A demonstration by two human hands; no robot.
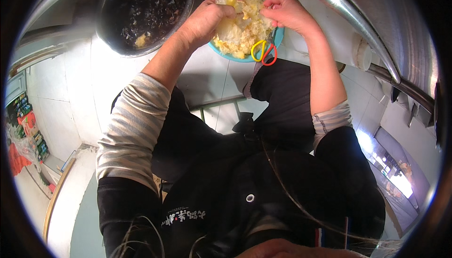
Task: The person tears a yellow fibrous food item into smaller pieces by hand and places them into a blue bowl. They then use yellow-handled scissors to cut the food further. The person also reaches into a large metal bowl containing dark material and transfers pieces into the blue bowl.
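Observation:
A turquoise basin is heaped with pale yellowish, frilly pieces that look like soaked snow fungus. Over its left side, my left hand grips a translucent pale clump of fungus between thumb and fingers. My right hand is above the basin's right side, thumb and fingertips drawn together. Whether a small piece is pinched there is too unclear to tell. Scissors with one yellow and one red handle loop rest on the basin's near right edge, their blades partly hidden.
To the left stands a large metal basin of dark liquid with small floating bits and one yellowish piece. A curved metal rim arches at upper right, beside a white container. Between my knees is a low frame bar on the tiled floor.

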